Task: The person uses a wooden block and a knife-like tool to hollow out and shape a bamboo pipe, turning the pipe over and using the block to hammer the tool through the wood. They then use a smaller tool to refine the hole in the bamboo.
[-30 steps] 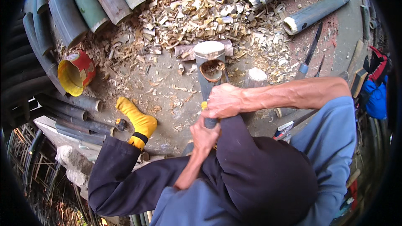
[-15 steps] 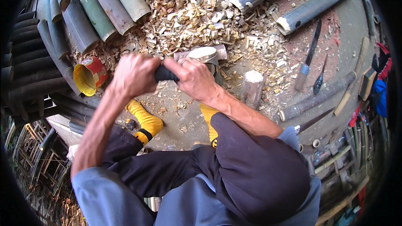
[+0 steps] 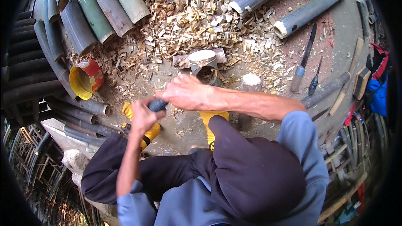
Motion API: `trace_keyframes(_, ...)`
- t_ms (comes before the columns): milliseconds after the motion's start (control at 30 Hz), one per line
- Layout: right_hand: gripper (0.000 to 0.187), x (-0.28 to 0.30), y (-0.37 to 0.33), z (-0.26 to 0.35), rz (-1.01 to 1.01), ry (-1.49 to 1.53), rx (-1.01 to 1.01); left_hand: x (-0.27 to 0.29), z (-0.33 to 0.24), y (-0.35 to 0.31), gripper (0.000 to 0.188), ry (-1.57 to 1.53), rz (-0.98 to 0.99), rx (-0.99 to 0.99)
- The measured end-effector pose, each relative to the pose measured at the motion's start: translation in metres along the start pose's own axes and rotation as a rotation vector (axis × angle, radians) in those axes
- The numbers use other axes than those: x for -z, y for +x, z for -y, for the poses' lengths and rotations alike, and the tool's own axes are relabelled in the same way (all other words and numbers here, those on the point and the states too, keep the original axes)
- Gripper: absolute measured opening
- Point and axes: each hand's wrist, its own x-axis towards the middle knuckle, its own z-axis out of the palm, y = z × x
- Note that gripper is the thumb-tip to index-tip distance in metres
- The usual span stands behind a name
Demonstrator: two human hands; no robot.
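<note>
A short dark cylindrical piece, its kind unclear, lies between my two hands above the ground. My left hand closes on its near side. Wrapped in a fist, my right hand grips its other end, hiding most of that part. Just beyond the right hand stands a pale round-topped block, with a short wooden log lying behind it. An upright stump stands farther right, partly behind my right forearm. My feet in yellow socks rest below the hands.
Wood shavings are heaped ahead. Bamboo lengths lie far left, and two more, including a dark tube, far right. A red and yellow can lies left. A long knife and a thin pointed tool lie right.
Both hands have come nearer my body, the left one lower and the right one leftward. The dark cylindrical piece has moved down with them and now tilts.
</note>
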Motion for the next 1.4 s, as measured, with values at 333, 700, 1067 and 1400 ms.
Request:
trace_keyframes(333,0.050,-0.010,-0.027,-0.017,-1.059,0.255,-0.419,0.059,-0.175,0.088,0.010,1.084,0.182,-0.763)
trace_keyframes(700,0.081,0.013,-0.099,0.051,-0.921,0.289,-0.352,0.007,-0.055,-0.038,0.038,-0.404,0.254,0.092)
trace_keyframes(1067,0.047,0.031,-0.207,0.004,-0.077,-0.160,-0.614,-0.152,-0.108,-0.004,0.055,-1.891,0.785,0.061)
trace_keyframes(1400,0.040,0.100,-0.152,-0.042,0.464,-0.454,-0.345,-0.160,-0.141,0.009,0.021,-2.289,0.507,0.488)
